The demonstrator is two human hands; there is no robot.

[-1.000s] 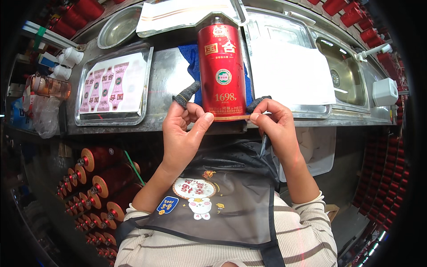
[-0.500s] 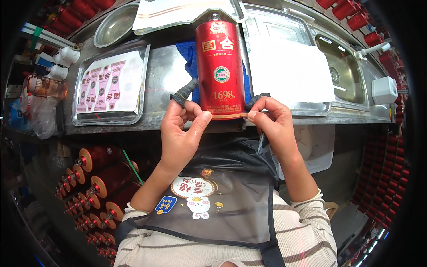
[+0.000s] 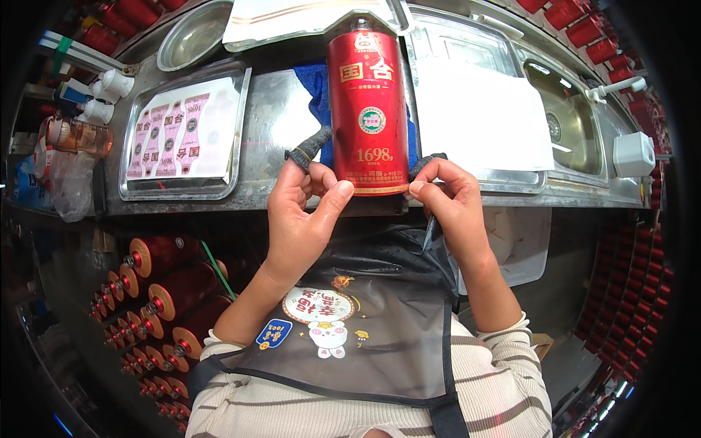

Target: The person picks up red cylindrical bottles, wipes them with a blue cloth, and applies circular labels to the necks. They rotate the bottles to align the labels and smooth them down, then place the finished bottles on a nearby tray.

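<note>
A red bottle (image 3: pixel 370 95) with gold print and a round green-and-white emblem lies on the bench, its base toward me and its neck away. A thin gold band (image 3: pixel 380 191) runs along its lower edge. My left hand (image 3: pixel 307 208) is curled at the base's left corner, thumb tip on the band and index finger along the side. At the right corner, my right hand (image 3: pixel 454 204) presses thumb and index finger together at the band's end. Dark grey finger covers (image 3: pixel 310 148) are on both index fingers. Under my right palm hangs a flat grey piece (image 3: pixel 429 235), its kind unclear.
To the left stands a metal tray (image 3: pixel 237 157) with pink-printed label sheets (image 3: pixel 171 135). A blue cloth (image 3: pixel 314 87) lies beneath the bottle. White paper (image 3: pixel 482 117), a sink (image 3: pixel 584 139) and a white container (image 3: pixel 632 154) are at right. Red bottles (image 3: pixel 182 288) are stacked below left.
The whole view has shifted slightly, so the bottle and bench appear a little farther right. Both hands keep nearly the same pose at the bottle's base.
</note>
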